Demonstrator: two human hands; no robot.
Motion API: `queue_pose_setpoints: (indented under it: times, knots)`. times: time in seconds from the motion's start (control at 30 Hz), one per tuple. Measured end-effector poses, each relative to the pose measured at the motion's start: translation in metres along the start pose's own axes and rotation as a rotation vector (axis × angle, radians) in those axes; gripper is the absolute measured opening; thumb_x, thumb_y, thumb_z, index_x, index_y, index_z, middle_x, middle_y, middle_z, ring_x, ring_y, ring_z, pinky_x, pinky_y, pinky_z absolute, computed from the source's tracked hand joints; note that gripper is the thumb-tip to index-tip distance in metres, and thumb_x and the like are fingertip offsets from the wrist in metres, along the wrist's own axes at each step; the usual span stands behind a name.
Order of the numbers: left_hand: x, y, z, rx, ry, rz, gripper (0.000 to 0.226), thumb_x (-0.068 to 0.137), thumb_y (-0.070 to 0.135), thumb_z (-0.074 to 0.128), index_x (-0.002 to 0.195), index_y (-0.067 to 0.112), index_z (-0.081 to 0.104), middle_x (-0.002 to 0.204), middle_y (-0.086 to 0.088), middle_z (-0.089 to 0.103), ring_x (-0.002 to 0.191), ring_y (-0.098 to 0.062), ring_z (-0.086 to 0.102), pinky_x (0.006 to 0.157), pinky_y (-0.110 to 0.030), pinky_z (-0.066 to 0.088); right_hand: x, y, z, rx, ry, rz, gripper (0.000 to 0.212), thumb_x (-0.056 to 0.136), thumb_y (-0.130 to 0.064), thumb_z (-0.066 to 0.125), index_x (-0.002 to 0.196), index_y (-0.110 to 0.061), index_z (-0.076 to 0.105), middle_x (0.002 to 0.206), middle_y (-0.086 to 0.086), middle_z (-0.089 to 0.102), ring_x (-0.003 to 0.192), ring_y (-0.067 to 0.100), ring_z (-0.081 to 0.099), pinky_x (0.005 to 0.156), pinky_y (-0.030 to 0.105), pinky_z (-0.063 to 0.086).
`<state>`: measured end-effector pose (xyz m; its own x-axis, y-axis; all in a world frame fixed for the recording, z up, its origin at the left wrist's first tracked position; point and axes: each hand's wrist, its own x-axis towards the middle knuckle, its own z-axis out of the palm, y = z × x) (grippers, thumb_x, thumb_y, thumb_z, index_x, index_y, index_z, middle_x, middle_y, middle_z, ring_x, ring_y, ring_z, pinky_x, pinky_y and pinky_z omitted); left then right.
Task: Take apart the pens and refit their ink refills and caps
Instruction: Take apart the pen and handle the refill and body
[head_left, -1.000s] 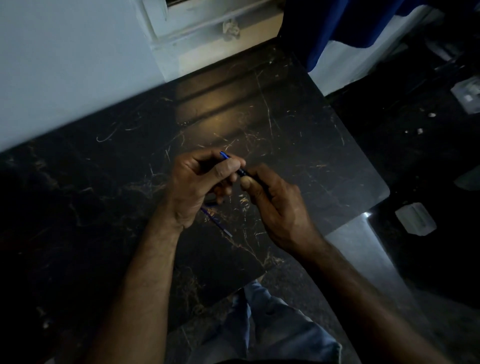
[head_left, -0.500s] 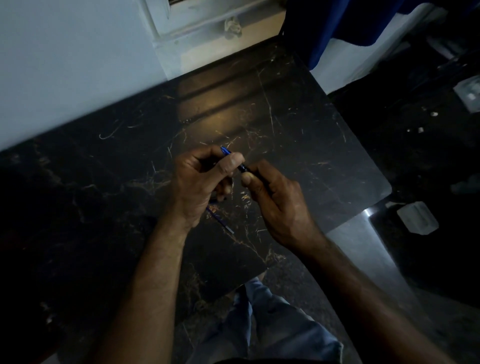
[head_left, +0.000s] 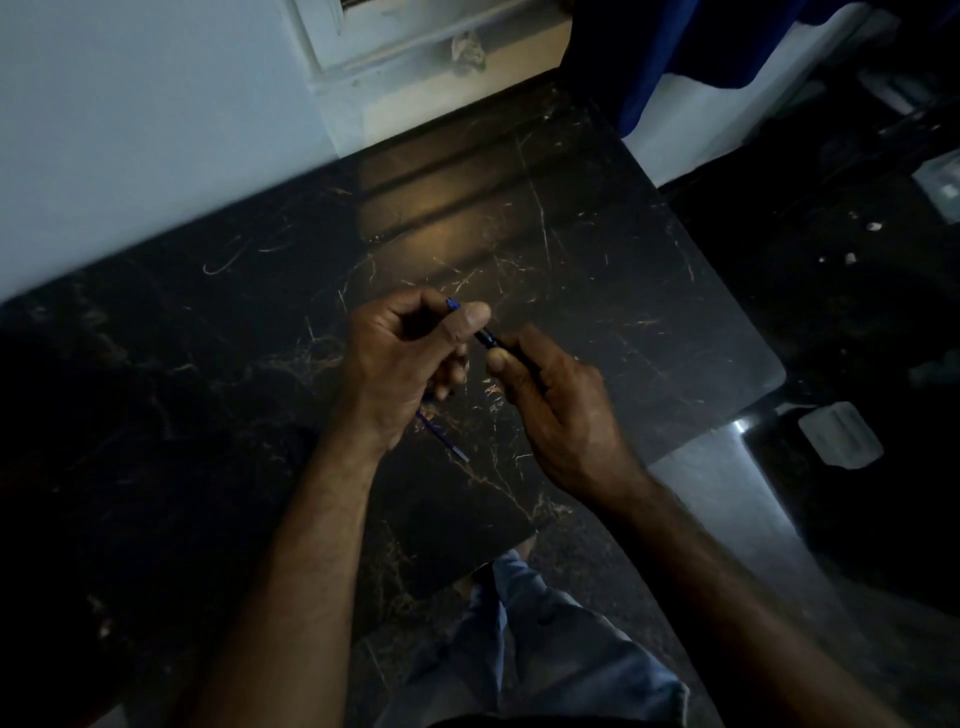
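Note:
A dark blue pen (head_left: 485, 336) is held between both hands above the black marble table (head_left: 623, 312). My left hand (head_left: 400, 364) pinches its blue end, whose tip pokes out past the thumb. My right hand (head_left: 550, 405) grips the dark barrel from the other side. Only a short dark stretch of the pen shows between the two thumbs. A thin blue ink refill (head_left: 444, 439) sticks out below my left hand; whether it lies on the table or is held is unclear.
The table meets a pale wall and window ledge (head_left: 415, 62) at the back. Its right edge drops to a dark floor holding a clear plastic container (head_left: 839, 434). Blue cloth (head_left: 675, 52) hangs at the top right. My knee in jeans (head_left: 545, 649) is below the table edge.
Both hands drifted slightly up and left with the pen. A bit more of the dark barrel shows between the thumbs than before.

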<state>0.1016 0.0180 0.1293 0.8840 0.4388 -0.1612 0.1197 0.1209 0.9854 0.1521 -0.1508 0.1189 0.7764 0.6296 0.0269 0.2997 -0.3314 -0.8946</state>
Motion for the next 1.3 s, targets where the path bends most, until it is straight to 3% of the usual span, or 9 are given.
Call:
queue_pose_setpoints:
  times: [0.1,0.23,0.33,0.5,0.73,0.9,1.17,1.23,1.3]
  knots:
    - [0.0,-0.004,0.007,0.024,0.069,0.031,0.03,0.094,0.035,0.078,0.075,0.019,0.061,0.057,-0.001,0.059,0.043,-0.016,0.053,0.041,-0.025,0.041,0.0,-0.004,0.005,-0.007,0.003,-0.012,0.02,0.113,-0.022,0.051,0.101,-0.01,0.062,0.074,-0.013,0.056,0.064,0.002,0.057,0.06,0.013,0.038]
    - [-0.004,-0.001,0.0,-0.158,-0.133,-0.067,0.02,0.097,0.028,0.063,0.112,0.018,0.072,0.072,0.003,0.059,0.056,-0.015,0.057,0.048,-0.025,0.046,-0.002,-0.003,0.005,0.013,0.01,0.008,0.019,0.112,-0.02,0.052,0.105,-0.01,0.066,0.077,-0.021,0.056,0.067,0.0,0.058,0.062,0.011,0.038]
    - [-0.006,0.002,-0.004,-0.099,-0.11,-0.063,0.011,0.099,0.022,0.069,0.102,0.015,0.078,0.074,0.002,0.068,0.056,-0.011,0.063,0.044,-0.022,0.047,-0.002,0.0,0.001,0.0,0.018,0.009,0.019,0.113,-0.026,0.049,0.104,-0.017,0.063,0.075,-0.013,0.055,0.063,0.005,0.055,0.058,0.016,0.039]
    - [-0.003,0.006,0.001,-0.141,0.178,-0.027,0.021,0.089,0.033,0.073,0.077,0.019,0.065,0.059,0.006,0.06,0.04,-0.008,0.053,0.036,-0.019,0.037,-0.007,0.004,0.004,-0.02,0.01,-0.016,0.029,0.112,-0.032,0.045,0.101,-0.011,0.062,0.075,-0.002,0.056,0.064,0.016,0.055,0.056,0.029,0.043]
    - [0.001,0.007,0.001,-0.102,0.16,0.059,0.021,0.098,0.031,0.066,0.081,0.019,0.064,0.066,0.006,0.063,0.046,-0.012,0.058,0.04,-0.023,0.044,-0.011,0.01,0.004,-0.014,0.011,0.012,0.027,0.112,-0.034,0.049,0.1,-0.014,0.063,0.076,-0.002,0.058,0.064,0.018,0.056,0.057,0.036,0.045]
    - [0.001,0.007,0.0,-0.089,0.087,0.115,0.027,0.113,0.02,0.045,0.095,0.015,0.064,0.08,-0.004,0.066,0.057,-0.018,0.065,0.047,-0.03,0.051,-0.012,0.012,0.0,0.015,-0.013,0.018,0.015,0.112,-0.027,0.054,0.099,-0.026,0.062,0.074,-0.003,0.056,0.063,0.018,0.056,0.056,0.038,0.045]
    - [0.01,0.003,-0.01,-0.47,0.216,0.007,0.032,0.114,0.03,0.04,0.113,0.015,0.067,0.095,0.002,0.072,0.076,-0.009,0.068,0.061,-0.023,0.055,-0.013,0.02,-0.003,0.076,-0.023,0.037,0.028,0.111,-0.037,0.049,0.099,-0.017,0.064,0.075,0.002,0.056,0.063,0.018,0.055,0.057,0.042,0.045]
    - [0.015,-0.012,-0.016,-0.394,0.248,-0.047,0.028,0.113,0.029,0.045,0.114,0.017,0.07,0.093,0.003,0.07,0.076,-0.008,0.067,0.06,-0.022,0.056,-0.015,0.02,-0.005,0.093,-0.022,0.043,0.032,0.111,-0.038,0.048,0.099,-0.014,0.065,0.075,0.003,0.056,0.064,0.02,0.055,0.058,0.044,0.046]
    - [0.024,-0.045,-0.026,-0.041,0.233,-0.081,0.022,0.111,0.024,0.054,0.116,0.016,0.074,0.092,0.0,0.069,0.074,-0.013,0.067,0.056,-0.024,0.059,-0.016,0.021,-0.006,0.111,-0.013,0.049,0.033,0.111,-0.038,0.047,0.1,-0.013,0.066,0.076,0.003,0.057,0.066,0.021,0.056,0.059,0.043,0.045]
